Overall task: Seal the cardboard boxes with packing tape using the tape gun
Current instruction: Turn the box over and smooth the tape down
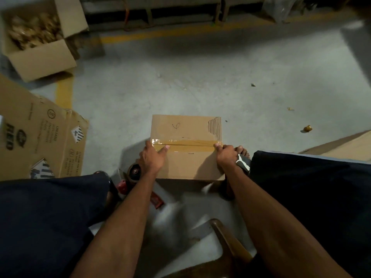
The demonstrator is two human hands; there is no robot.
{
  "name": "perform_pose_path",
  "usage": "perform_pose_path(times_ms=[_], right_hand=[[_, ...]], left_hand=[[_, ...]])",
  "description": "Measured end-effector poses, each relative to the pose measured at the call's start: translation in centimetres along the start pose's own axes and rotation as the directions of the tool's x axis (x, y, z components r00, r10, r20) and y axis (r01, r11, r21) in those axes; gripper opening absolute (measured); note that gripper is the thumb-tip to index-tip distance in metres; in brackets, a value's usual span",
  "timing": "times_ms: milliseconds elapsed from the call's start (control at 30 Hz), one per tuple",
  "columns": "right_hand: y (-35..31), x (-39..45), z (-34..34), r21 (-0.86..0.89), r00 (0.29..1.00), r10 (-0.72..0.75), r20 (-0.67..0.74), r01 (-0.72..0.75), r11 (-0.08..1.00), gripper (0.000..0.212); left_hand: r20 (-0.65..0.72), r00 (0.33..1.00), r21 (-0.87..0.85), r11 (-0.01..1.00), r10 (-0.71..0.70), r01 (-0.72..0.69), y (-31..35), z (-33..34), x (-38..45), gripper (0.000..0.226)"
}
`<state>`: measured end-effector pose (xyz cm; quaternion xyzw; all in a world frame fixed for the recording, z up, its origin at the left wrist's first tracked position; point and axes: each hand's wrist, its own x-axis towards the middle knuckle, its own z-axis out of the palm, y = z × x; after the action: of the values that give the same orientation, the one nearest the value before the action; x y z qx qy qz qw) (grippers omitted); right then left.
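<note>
The cardboard box sits on the concrete floor between the person's knees, a strip of packing tape already laid across its centre seam. The left hand presses flat, fingers straight, on the tape's left end; the right hand curls over the right edge — apparently rubbing the tape down. The box looks light and stiff, best held by its side edges. The tape gun lies just beside the left wrist. Open floor lies ahead; an open carton stands well apart.

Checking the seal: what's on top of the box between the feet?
On the box, a tape strip covers the centre seam; the left hand and right hand press its ends. The contents are hidden.
</note>
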<state>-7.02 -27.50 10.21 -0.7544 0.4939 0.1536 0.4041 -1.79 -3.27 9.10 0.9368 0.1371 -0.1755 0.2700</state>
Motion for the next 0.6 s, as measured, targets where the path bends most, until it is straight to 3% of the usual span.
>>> perform_pose_path(times_ms=[100, 267, 400, 500, 600], right_hand=[[0.6, -1.9, 0.0, -0.012, 0.995, 0.096, 0.001, -0.096, 0.995, 0.052], [2.8, -6.4, -0.6, -0.011, 0.981, 0.194, 0.02, -0.194, 0.981, 0.054], [5.9, -7.5, 0.4, 0.161, 0.969, 0.207, 0.131, -0.227, 0.96, 0.041], [6.9, -9.7, 0.5, 0.229, 0.947, 0.205, 0.249, -0.263, 0.937, 0.026], [7.6, -10.8, 0.8, 0.189, 0.833, 0.224, 0.505, -0.36, 0.914, 0.016]], left_hand=[[0.062, 0.996, 0.171, 0.982, 0.069, -0.078, 0.1, -1.4, -2.6, 0.087], [0.092, 0.986, 0.273, 0.948, 0.142, -0.162, -3.0, -0.9, -9.4, 0.087], [0.253, 0.967, 0.154, 0.987, 0.01, -0.051, -5.4, 0.6, -12.2, 0.09], [0.353, 0.935, -0.044, 0.999, 0.03, -0.015, -5.1, 0.6, -13.0, 0.078], [0.327, 0.945, -0.138, 0.99, 0.024, 0.022, -4.4, -0.3, -13.0, 0.084]])
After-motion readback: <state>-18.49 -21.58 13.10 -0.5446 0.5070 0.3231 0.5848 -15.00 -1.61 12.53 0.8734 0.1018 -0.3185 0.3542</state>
